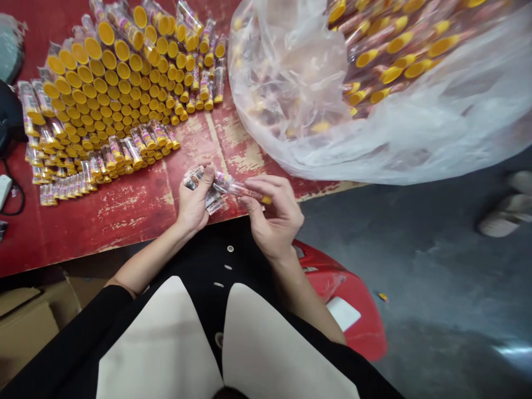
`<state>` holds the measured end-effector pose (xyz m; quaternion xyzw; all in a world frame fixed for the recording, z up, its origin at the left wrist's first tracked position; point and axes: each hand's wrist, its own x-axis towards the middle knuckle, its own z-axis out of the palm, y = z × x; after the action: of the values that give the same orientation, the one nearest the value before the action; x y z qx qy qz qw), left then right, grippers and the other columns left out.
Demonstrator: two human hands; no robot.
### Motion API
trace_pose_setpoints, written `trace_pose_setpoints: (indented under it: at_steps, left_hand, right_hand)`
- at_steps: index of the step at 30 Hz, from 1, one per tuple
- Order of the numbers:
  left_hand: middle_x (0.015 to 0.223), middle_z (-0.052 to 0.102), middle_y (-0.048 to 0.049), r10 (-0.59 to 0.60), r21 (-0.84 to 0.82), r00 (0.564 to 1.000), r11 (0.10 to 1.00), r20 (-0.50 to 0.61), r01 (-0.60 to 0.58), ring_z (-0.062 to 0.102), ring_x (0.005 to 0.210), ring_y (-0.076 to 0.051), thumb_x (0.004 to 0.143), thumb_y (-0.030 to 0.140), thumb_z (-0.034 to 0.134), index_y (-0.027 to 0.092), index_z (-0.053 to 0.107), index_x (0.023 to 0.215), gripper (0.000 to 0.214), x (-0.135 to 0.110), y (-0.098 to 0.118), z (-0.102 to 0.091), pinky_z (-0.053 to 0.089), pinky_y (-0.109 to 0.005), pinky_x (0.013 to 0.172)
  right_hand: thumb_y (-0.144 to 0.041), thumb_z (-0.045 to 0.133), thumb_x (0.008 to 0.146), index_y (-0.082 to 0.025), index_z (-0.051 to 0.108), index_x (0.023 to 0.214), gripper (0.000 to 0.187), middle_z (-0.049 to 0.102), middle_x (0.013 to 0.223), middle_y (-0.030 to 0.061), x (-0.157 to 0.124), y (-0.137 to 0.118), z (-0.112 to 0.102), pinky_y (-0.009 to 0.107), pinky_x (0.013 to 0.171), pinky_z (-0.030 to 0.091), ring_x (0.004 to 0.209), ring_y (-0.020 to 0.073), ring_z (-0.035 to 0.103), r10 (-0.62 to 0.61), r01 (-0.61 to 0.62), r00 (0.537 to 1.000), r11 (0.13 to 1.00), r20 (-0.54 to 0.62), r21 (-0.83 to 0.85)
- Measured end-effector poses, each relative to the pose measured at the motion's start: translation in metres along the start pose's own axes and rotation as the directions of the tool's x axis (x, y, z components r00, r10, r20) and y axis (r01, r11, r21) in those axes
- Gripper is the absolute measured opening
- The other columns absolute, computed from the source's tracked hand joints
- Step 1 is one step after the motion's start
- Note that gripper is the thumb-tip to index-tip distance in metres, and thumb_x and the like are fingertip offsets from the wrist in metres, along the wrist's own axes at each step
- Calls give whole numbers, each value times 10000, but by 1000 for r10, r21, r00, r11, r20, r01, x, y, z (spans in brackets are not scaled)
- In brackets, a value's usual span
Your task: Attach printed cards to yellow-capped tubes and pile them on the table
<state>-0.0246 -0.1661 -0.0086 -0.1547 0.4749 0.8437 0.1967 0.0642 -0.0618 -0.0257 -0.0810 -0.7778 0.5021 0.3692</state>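
A person's left hand (193,204) pinches a bunch of printed plastic sleeves (203,185) between thumb and fingers, while the right hand (276,217) has its fingers (260,185) clamped on a clear yellow-capped tube (245,191), both hands over the near edge of a chipped red worktop (124,213); packed rows of matching tubes (116,83) lie on it, beside a bulging clear plastic bag (286,94) filled with more
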Motion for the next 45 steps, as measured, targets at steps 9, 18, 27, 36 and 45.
trace_pose_setpoints:
  at_steps: [9, 18, 27, 36, 45]
  left_hand:
    - [873, 735, 29, -74, 45, 993, 997, 92, 70, 707, 727, -114, 563, 251, 953, 213, 659, 1063, 581, -16, 0, 1, 601, -229, 694]
    - [857, 749, 2, -171, 66, 967, 985, 187, 161, 708, 676, -111, 608, 318, 934, 156, 663, 931, 452, -16, -2, 2, 581, -196, 592]
    - [863, 761, -30, -194, 162, 968, 972, 159, 168, 729, 730, -143, 579, 456, 929, 141, 675, 905, 520, -18, -16, 0, 593, -225, 673]
    - [702, 705, 4, -267, 256, 939, 944, 218, 209, 639, 524, -91, 524, 420, 956, 132, 664, 831, 513, -11, -10, -6, 545, -203, 520]
    - [712, 710, -3, -293, 346, 920, 918, 260, 195, 629, 517, -97, 545, 448, 944, 155, 687, 810, 471, -22, -12, -9, 559, -208, 485]
  right_hand:
    - [-103, 625, 899, -271, 596, 1382, 512, 694, 1226, 88, -13, 2, -5, 425, 976, 594, 1138, 224, 687, -74, 73, 997, 997, -13, -20]
    - [-34, 791, 746, -291, 698, 1262, 583, 750, 1077, 50, -17, 5, -5, 294, 827, 624, 937, 159, 740, -256, 226, 957, 954, -140, -199]
    - [-118, 768, 798, -270, 729, 1207, 438, 761, 1049, 49, -26, 3, 2, 311, 830, 637, 929, 165, 745, -45, 28, 974, 996, -224, -81]
    - [-251, 570, 957, -237, 640, 1349, 399, 662, 1202, 102, -15, 4, -16, 382, 934, 614, 1101, 188, 679, 141, -148, 981, 988, 132, 46]
    - [-213, 676, 888, -265, 784, 1089, 234, 569, 833, 10, -15, -1, -3, 256, 641, 499, 748, 96, 575, 97, -106, 981, 993, -166, -50]
